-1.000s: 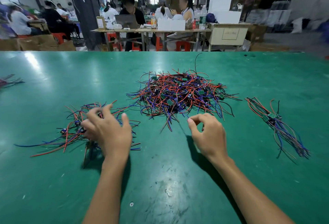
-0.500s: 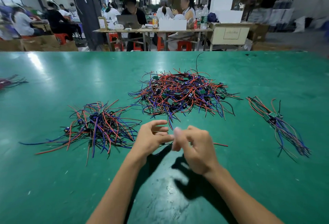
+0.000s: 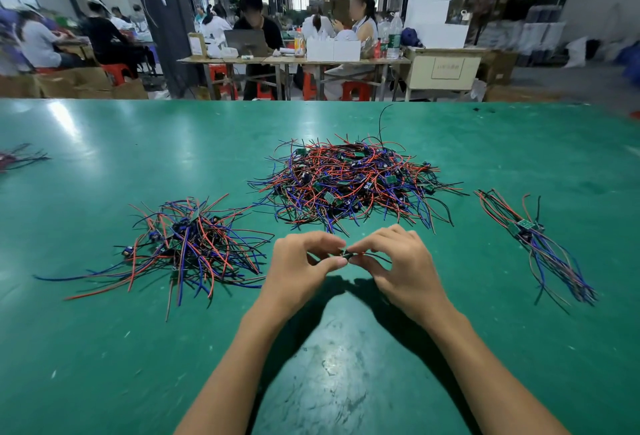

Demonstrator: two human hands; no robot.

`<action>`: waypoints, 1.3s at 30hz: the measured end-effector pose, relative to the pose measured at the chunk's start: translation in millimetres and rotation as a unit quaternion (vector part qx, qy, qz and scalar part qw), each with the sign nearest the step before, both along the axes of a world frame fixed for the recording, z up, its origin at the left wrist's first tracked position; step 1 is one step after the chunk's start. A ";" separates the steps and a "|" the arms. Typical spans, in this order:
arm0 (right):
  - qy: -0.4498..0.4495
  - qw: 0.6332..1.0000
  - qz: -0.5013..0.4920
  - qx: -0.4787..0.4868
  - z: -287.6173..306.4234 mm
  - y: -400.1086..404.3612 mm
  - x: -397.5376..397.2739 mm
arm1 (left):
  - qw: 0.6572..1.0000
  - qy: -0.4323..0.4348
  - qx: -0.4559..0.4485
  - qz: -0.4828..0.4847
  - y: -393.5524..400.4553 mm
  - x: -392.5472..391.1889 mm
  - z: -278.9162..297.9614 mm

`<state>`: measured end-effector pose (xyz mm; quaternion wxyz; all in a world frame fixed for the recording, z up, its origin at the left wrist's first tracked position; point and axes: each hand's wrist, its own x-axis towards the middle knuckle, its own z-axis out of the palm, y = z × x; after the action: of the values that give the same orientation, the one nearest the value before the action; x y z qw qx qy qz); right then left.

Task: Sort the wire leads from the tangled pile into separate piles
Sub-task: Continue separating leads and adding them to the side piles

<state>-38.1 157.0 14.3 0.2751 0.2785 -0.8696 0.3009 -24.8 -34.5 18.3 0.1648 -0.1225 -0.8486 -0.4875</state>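
- Left hand (image 3: 304, 263) and right hand (image 3: 403, 261) each pinching one wire lead (image 3: 349, 255), raised over green surface (image 3: 104, 365) just short of tangled pile (image 3: 346, 182); probably checking type.
- Sorted piles: left pile (image 3: 190, 244), right pile (image 3: 533, 237), set well apart to avoid remixing.

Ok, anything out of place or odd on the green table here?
Mostly no. One black wire arcs up out of the central tangled pile, and a few stray leads lie at the table's far left edge. Both hands pinch one small lead.
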 end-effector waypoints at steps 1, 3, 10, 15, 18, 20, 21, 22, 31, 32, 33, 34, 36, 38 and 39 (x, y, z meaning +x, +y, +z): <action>0.024 1.000 0.000 -0.019 1.2 -0.7 0.5 | 0.999 0.038 0.011 0.012 0.6 0.6 0.7; 0.045 0.997 0.005 -0.055 1.4 -0.9 0.1 | 0.995 0.094 0.016 0.011 1.1 1.4 1.1; 0.038 0.995 -0.034 -0.082 2.1 0.8 -0.9 | 0.986 0.162 0.024 0.040 -2.7 -0.3 2.2; 0.047 0.989 -0.105 -0.094 2.2 1.2 -1.6 | 0.899 0.295 0.069 0.317 -42.0 -0.6 16.9; -0.010 0.990 -0.129 -0.062 -4.3 1.6 -4.5 | 0.863 0.155 0.048 0.478 -77.7 2.0 7.6; -0.094 0.986 -0.139 -0.011 -11.7 1.3 -8.2 | 0.849 -0.040 0.008 0.527 -83.7 2.2 -0.2; -0.140 0.979 -0.145 0.021 -16.0 -0.1 -10.0 | 0.839 -0.100 -0.010 0.535 -81.1 2.2 -1.6; -0.175 0.972 -0.153 0.047 -20.2 -2.7 -11.5 | 0.835 -0.125 -0.030 0.535 -76.8 2.1 -0.7; -0.212 0.947 -0.241 0.028 -11.7 -59.3 -43.5 | 0.872 0.082 -0.097 0.472 -35.5 -1.1 8.7; -0.205 0.945 -0.252 0.027 -12.3 -64.5 -46.1 | 0.882 0.093 -0.104 0.451 -30.2 -1.8 7.8; -0.195 0.945 -0.259 0.037 -13.3 -68.4 -48.0 | 0.891 0.099 -0.111 0.428 -25.2 -2.6 5.7; -0.184 0.946 -0.262 0.050 -14.2 -70.8 -49.7 | 0.901 0.101 -0.119 0.404 -20.5 -3.2 2.7; -0.170 0.949 -0.256 0.067 -14.9 -71.3 -52.1 | 0.916 0.100 -0.135 0.365 -13.8 -4.7 -3.0; -0.162 0.955 -0.244 0.052 -14.5 -68.6 -50.8 | 0.924 0.101 -0.136 0.343 -11.0 -6.1 -6.3; -0.152 0.959 -0.239 0.025 -13.7 -66.1 -48.2 | 0.928 0.101 -0.132 0.335 -9.9 -6.6 -7.3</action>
<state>-86.3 90.9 0.6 0.1964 0.0205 -0.9496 0.2436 -31.4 -44.5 11.0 0.3856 0.0995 -0.8758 -0.2727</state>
